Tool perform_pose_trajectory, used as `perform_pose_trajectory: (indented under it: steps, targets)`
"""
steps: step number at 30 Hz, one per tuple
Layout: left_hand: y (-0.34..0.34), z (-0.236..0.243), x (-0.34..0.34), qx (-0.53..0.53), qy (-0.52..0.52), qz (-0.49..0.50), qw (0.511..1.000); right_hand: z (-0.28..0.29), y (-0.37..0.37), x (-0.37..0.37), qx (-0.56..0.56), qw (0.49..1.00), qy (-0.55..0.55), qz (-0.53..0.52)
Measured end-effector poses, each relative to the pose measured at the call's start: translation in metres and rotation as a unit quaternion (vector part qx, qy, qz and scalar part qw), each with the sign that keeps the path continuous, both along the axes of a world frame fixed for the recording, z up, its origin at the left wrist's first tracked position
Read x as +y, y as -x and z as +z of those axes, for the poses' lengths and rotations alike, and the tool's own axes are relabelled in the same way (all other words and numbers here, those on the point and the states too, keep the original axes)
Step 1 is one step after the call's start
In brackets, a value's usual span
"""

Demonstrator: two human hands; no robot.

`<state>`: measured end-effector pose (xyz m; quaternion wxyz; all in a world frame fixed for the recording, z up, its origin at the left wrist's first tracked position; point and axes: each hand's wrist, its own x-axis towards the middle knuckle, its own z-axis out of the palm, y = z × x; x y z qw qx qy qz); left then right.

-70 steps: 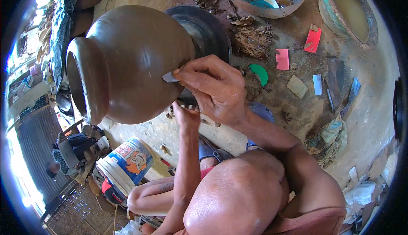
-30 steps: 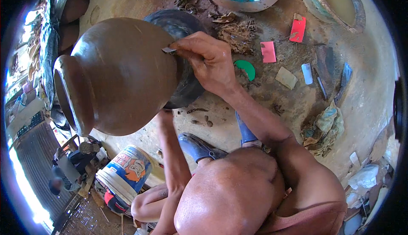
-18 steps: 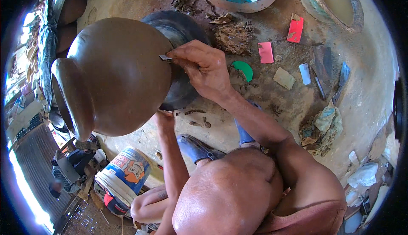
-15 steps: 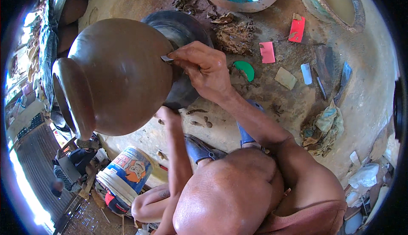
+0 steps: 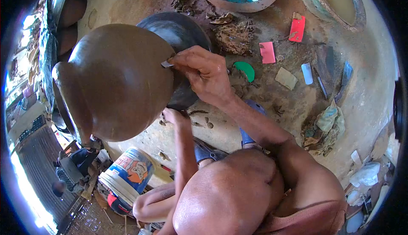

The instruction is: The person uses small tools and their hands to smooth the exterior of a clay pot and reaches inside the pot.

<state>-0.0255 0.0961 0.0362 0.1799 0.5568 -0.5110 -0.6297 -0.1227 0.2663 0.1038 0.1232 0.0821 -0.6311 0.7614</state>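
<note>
Head view. The pot (image 5: 123, 82) sits on the dark wheel (image 5: 193, 33), its mouth toward picture left and its lower wall nearest the wheel. Right hand (image 5: 208, 74) pinches a small pale scraper (image 5: 167, 64) between thumb and fingers, its edge against that lower wall. Left hand (image 5: 174, 116) is at the wheel's near edge, below the pot; whether it grips or merely touches, I cannot tell, the fingers being small and partly hidden.

Change: over the last half second the left hand has shifted rightward along the wheel's edge, while scraper and right hand hold nearly the same place on the pot. Compared with the earliest frame, the scraper now lies closer to the wheel.

Inference: the left hand probably turns the wheel so that the wall passes under a steady scraper; work appears concentrated on the lower wall.

Nearby, untouched: clay scraps (image 5: 233, 39), green piece (image 5: 244, 71), pink card (image 5: 267, 53).
</note>
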Motion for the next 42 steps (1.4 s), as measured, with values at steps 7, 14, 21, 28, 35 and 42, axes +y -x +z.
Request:
perform_pose_trajectory:
  steps: [7,14,21,28,35,42]
  targets:
    - [-0.027,0.010,0.000,-0.009,-0.182,-0.145,0.973,-0.010,0.002,0.016,-0.008,0.999,-0.018,-0.028]
    - [0.002,0.002,0.011,0.029,-0.076,-0.014,0.997,-0.011,0.003,0.001,-0.016,0.999,0.014,-0.045]
    - [-0.016,0.018,0.016,-0.022,-0.245,-0.151,0.957,-0.017,0.007,0.002,-0.011,0.998,0.025,-0.057]
    - [-0.002,-0.008,0.007,0.028,-0.108,0.007,0.994,-0.014,0.000,-0.011,-0.041,0.998,0.028,-0.031]
    - [-0.021,0.005,-0.014,0.013,-0.155,-0.146,0.977,-0.011,0.000,-0.001,-0.047,0.998,0.021,-0.026]
    - [-0.001,-0.018,-0.058,0.015,0.042,-0.083,0.996,-0.020,0.000,0.000,-0.037,0.999,-0.027,-0.008]
